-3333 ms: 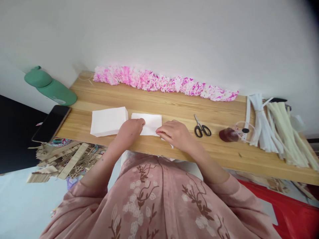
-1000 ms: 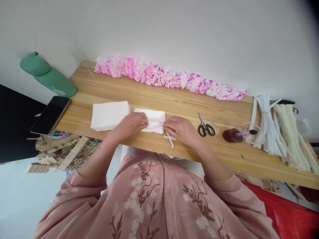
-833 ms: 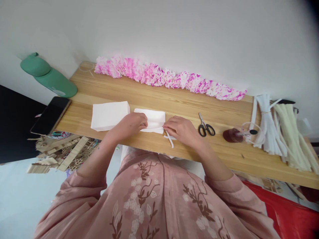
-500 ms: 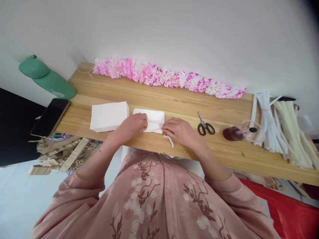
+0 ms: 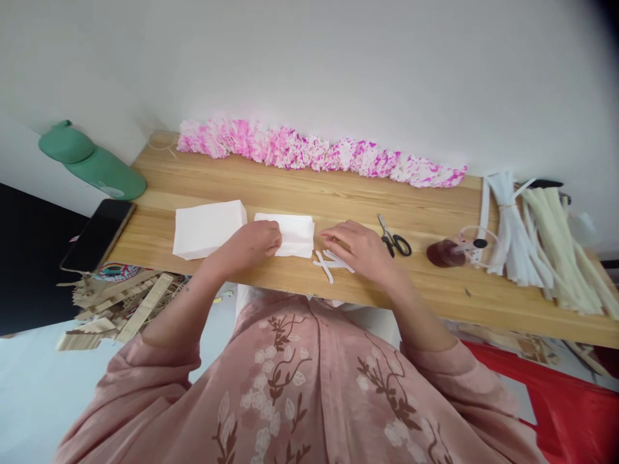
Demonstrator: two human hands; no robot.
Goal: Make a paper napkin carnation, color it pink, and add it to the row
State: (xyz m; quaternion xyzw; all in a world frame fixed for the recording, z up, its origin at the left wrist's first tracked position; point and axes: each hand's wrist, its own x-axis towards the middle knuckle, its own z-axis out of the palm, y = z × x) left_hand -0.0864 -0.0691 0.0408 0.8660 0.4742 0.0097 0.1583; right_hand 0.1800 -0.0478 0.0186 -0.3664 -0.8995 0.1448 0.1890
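A folded white paper sheet [image 5: 297, 235] lies flat near the table's front edge, a crease running along it. My left hand [image 5: 261, 240] is closed on its left end, and the curled fingertips are partly hidden. Just past the paper's right end, apart from it, is my right hand [image 5: 360, 248], its fingers bent but parted with nothing visible between them. Several short white strips [image 5: 325, 267] lie crossed beneath its fingertips. To the left of the sheet sits a thick stack of white paper [image 5: 209, 227]. Black-handled scissors [image 5: 399, 243] rest right beside my right hand.
A pink and white ruffled row [image 5: 309, 148] lines the wall. Phone [image 5: 97, 235] and green bottle [image 5: 99, 164] are at the left. At the right stand a jar of dark red liquid [image 5: 443, 253], white strips in a bundle [image 5: 510, 225] and cream strips [image 5: 561, 238].
My right hand has let go of the paper's right end and shifted right. The paper's raised fold now lies flatter. More of the short white strips show. The whole view has shifted slightly.
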